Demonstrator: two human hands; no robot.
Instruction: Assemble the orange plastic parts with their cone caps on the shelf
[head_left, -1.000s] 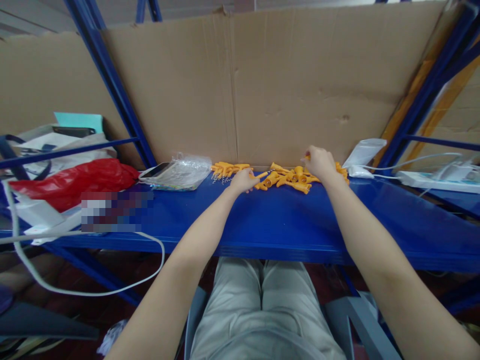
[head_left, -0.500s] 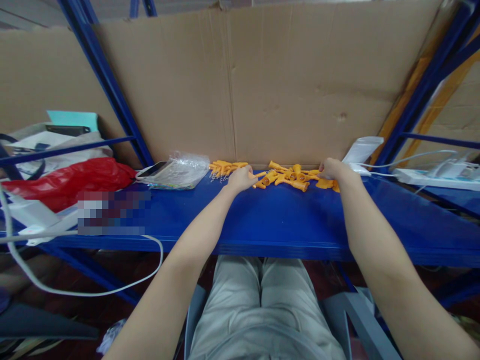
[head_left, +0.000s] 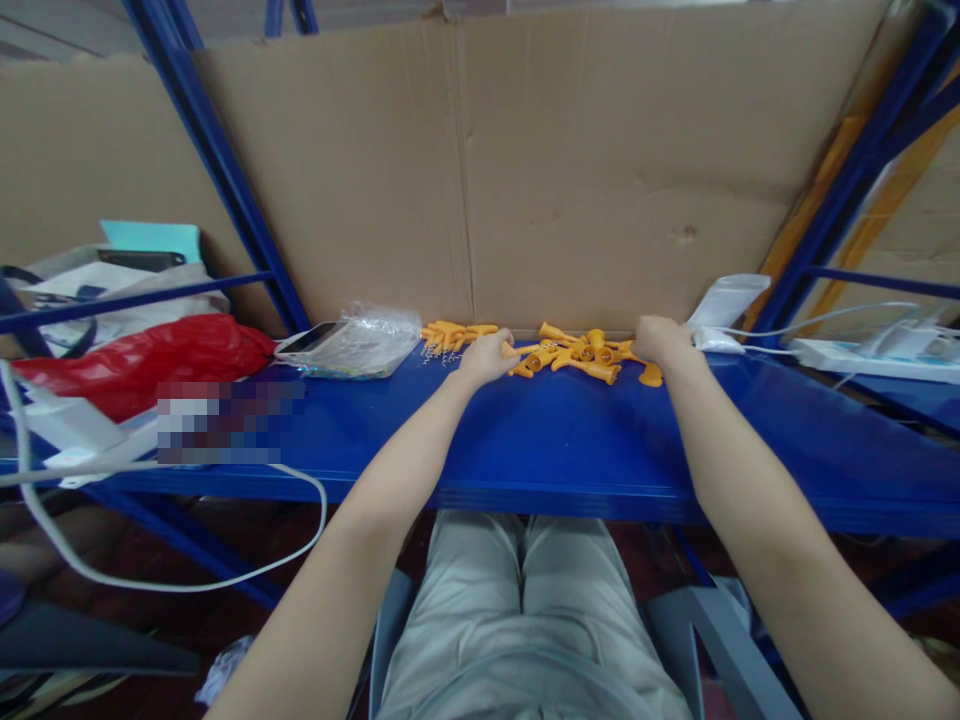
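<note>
My left hand (head_left: 487, 358) is closed around an orange plastic hand-shaped piece (head_left: 511, 350), whose tip sticks out past the thumb with a bit of thin chain by it. Just beyond that hand lies a cluster of orange hand-shaped pieces with small chains (head_left: 455, 333). A loose pile of orange pieces with hollow, flared ends (head_left: 585, 352) lies between my hands. At the pile's right end my right hand (head_left: 664, 340) is curled downward. Its fingertips are hidden, and I cannot make out what they hold. Flat, rounded orange pieces (head_left: 651, 375) show beneath it.
The blue shelf (head_left: 555, 440) has a cardboard sheet (head_left: 570, 170) behind it. A clear plastic bag (head_left: 367, 345) and red bag (head_left: 157, 360) lie left. White cable (head_left: 187, 585) loops over the front edge. A white device (head_left: 726, 300) stands near my right hand.
My right hand has shifted slightly left and closed more over the orange pieces; fewer flat ones show beside it. The left hand stays nearly in place, with chain now visible at its piece.
</note>
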